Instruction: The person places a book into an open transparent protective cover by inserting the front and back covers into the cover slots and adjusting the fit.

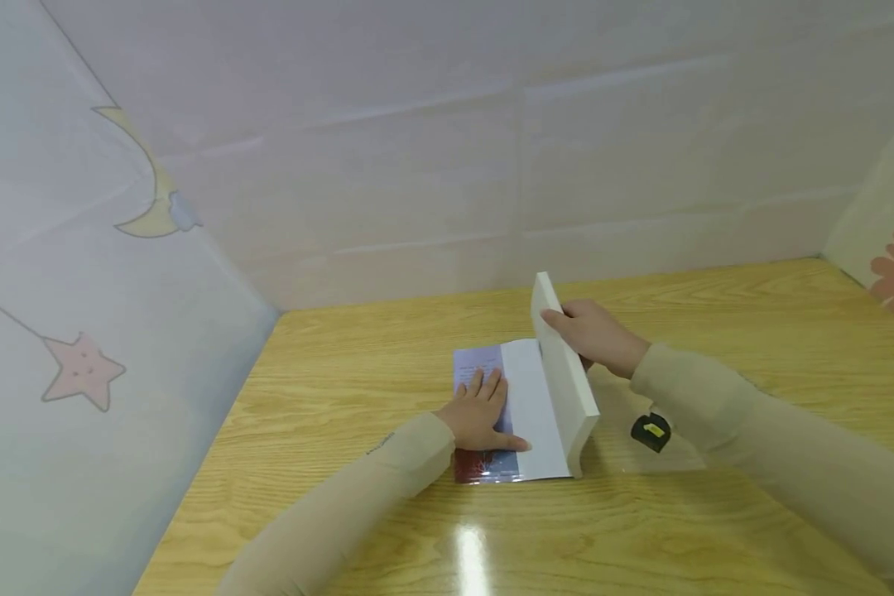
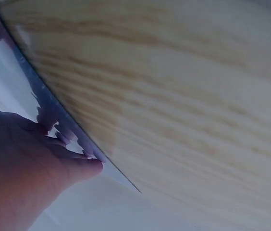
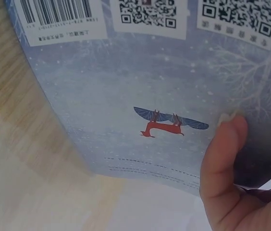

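Observation:
A thick paperback book lies spread on the wooden table, its page block raised nearly upright. My right hand grips that block by its outer edge, thumb on the page side. In the right wrist view, the fingers of this hand rest against the bluish back cover, which carries a barcode, QR codes and a red fox-like figure. With fingers spread, my left hand presses flat on the purple cover flap and the white page beside it. The left wrist view shows the glossy cover edge by the fingertips.
Right of the book, a small black object with a yellow mark lies by my right sleeve, at a clear plastic sheet. The wooden table meets a pale wall covering behind and at the sides.

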`<state>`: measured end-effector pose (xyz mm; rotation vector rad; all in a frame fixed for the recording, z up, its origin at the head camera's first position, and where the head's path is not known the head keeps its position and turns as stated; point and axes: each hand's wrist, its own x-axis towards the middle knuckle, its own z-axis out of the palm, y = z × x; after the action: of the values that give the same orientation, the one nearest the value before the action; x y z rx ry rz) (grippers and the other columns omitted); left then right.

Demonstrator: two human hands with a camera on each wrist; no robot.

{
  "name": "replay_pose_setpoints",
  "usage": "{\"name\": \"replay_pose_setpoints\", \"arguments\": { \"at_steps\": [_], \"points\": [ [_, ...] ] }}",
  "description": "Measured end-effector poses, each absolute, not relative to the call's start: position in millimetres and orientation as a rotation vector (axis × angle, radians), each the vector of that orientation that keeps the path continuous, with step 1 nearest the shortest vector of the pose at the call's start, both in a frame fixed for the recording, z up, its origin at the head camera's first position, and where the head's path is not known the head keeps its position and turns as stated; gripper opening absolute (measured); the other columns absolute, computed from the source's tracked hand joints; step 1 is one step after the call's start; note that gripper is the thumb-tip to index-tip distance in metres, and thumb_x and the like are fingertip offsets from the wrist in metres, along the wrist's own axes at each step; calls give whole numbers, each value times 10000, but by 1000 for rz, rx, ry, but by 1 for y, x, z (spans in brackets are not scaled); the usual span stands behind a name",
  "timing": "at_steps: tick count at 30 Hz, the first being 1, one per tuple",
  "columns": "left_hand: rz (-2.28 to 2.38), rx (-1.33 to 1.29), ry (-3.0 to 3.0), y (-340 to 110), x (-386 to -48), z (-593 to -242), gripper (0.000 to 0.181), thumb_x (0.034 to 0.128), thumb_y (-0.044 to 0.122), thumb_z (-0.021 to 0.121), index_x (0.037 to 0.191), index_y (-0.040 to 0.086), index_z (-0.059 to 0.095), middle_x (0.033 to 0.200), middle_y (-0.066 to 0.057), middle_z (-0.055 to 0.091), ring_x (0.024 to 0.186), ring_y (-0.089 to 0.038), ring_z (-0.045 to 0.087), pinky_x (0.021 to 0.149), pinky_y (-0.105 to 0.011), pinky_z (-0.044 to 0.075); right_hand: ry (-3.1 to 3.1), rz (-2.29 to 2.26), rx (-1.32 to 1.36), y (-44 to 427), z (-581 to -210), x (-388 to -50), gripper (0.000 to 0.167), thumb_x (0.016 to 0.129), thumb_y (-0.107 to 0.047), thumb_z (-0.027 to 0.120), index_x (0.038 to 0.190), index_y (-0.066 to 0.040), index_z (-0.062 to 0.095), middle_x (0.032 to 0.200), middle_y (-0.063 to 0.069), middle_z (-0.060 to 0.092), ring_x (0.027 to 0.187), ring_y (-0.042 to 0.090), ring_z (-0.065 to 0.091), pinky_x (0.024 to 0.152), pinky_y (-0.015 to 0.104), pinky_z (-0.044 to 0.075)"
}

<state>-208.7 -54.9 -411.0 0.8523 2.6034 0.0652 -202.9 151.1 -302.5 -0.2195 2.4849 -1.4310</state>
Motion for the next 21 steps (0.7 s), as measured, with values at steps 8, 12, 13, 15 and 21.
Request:
{"name": "replay_pose_setpoints", "arguments": {
  "at_steps": [8, 12, 13, 15, 21],
  "points": [
    [132, 839, 2601, -51, -203, -399, 1031, 872, 631, 587, 1551, 12, 119, 1613, -159, 25, 1467, -344, 0, 1145, -488, 189, 2478, -1436, -227, 150, -303, -203, 505, 1068, -265, 352, 1342, 157, 402, 974, 253, 605, 667, 188, 642, 541, 376, 561],
    [216, 898, 2609, -49, -202, -394, 907, 932, 560, 550, 1539, 0, 173, 1603, -188, 87, 1462, -361, 66, 1145, -468, 208, 2487, -1430, -211, 150, -302, -203, 512, 1066, -276, 355, 1338, 154, 406, 946, 242, 612, 635, 178, 641, 517, 367, 555],
    [243, 916, 2611, -48, -202, -393, 863, 956, 543, 519, 1534, -7, 189, 1599, -193, 102, 1460, -364, 81, 1147, -459, 204, 2486, -1430, -205, 150, -302, -203, 515, 1066, -279, 356, 1337, 156, 406, 943, 243, 613, 630, 177, 641, 514, 366, 555],
    [329, 929, 2593, -46, -201, -390, 786, 1002, 515, 437, 1534, -8, 190, 1602, -180, 107, 1463, -345, 86, 1159, -434, 172, 2483, -1429, -195, 149, -301, -203, 526, 1065, -290, 356, 1336, 158, 405, 942, 245, 614, 628, 175, 642, 514, 364, 556],
    [912, 759, 2338, -37, -192, -372, 731, 1038, 534, 250, 1552, 26, 136, 1606, -105, 150, 1465, -237, 139, 1164, -378, 160, 2495, -1422, -183, 148, -302, -202, 551, 1061, -326, 356, 1323, 156, 407, 965, 243, 605, 654, 171, 642, 524, 349, 558]
  ]
}}
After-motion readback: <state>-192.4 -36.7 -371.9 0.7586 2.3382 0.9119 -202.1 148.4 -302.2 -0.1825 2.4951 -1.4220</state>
